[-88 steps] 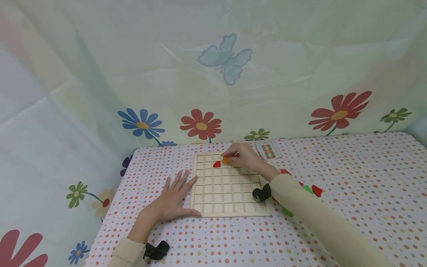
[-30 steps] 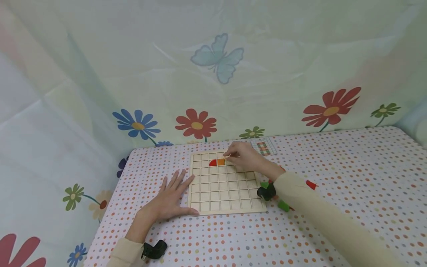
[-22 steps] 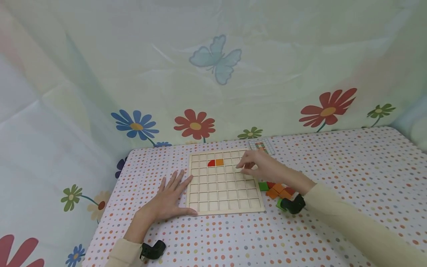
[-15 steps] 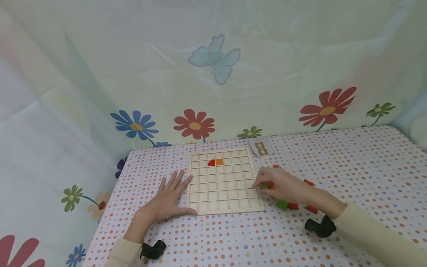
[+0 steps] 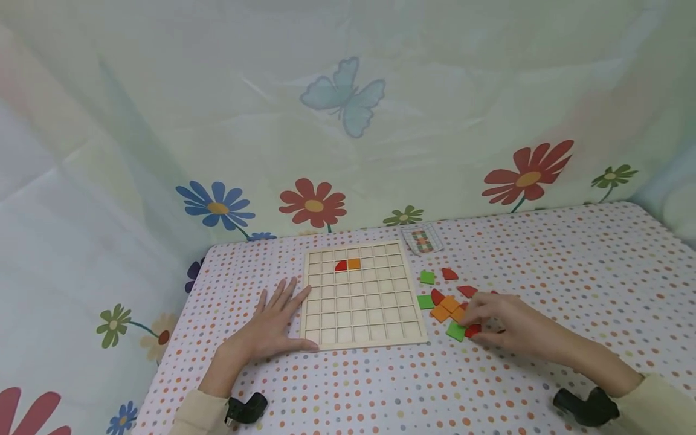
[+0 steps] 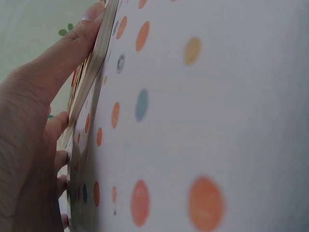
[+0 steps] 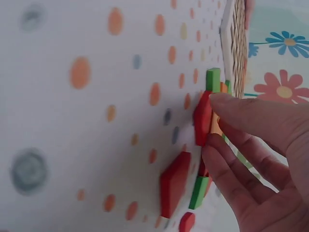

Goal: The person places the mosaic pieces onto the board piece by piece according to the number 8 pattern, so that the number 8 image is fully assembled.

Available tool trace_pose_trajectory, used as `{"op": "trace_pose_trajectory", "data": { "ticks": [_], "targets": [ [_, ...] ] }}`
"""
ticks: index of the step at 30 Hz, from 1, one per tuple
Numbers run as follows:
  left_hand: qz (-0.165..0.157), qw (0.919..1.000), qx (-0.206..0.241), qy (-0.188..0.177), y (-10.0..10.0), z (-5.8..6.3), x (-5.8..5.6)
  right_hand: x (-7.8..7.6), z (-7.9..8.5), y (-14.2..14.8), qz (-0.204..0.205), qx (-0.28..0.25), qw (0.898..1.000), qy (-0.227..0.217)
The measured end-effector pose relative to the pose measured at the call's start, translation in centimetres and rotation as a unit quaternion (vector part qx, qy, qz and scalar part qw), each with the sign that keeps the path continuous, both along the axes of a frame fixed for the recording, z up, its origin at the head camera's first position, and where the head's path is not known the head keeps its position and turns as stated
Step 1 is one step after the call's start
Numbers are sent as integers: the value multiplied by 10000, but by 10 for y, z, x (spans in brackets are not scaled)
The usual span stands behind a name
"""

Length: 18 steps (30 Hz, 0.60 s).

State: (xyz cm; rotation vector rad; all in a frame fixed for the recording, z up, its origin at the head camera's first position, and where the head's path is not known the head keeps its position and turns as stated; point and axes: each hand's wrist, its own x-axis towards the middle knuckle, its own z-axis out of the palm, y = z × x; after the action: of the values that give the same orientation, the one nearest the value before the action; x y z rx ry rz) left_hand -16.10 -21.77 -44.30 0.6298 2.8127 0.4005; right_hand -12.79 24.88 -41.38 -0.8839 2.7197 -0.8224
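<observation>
A wooden grid board (image 5: 372, 345) lies on the spotted cloth. A red quarter-circle piece (image 5: 341, 266) and an orange square tile (image 5: 354, 264) sit side by side in cells near its far edge. My left hand (image 5: 272, 329) lies with fingers spread, thumb and fingertips along the board's left edge. Right of the board, my right hand (image 5: 508, 323) reaches into the loose pieces. Its thumb and a fingertip are at opposite ends of a red quarter-circle piece (image 7: 203, 118), pinching it. A green piece (image 5: 455, 330) lies beside that piece.
Several orange tiles (image 5: 449, 304), a green piece (image 5: 427, 277) and a red piece (image 5: 449, 274) are scattered right of the board. Behind them is a printed pattern card (image 5: 422, 238). A flowered curtain (image 5: 457, 121) hangs past the far table edge.
The right hand has moved from the board's far cells, right and nearer, to the loose pieces. The orange tile it held earlier now sits beside the red piece. The left hand stays put.
</observation>
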Motion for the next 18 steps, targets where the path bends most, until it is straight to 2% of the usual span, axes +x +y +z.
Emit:
{"op": "trace_pose_trajectory", "data": {
  "ticks": [4, 11, 18],
  "targets": [
    [23, 10000, -5, -14, -1, 0, 1, 0, -3, 2, -20, -37, 9999, -124],
    [-7, 10000, 21, -6, 0, 2, 1, -2, -4, 1, -163, 225, 9996, 106],
    [13, 10000, 50, 8, -1, 0, 1, -9, -1, -1, -177, 129, 9996, -164]
  ]
}}
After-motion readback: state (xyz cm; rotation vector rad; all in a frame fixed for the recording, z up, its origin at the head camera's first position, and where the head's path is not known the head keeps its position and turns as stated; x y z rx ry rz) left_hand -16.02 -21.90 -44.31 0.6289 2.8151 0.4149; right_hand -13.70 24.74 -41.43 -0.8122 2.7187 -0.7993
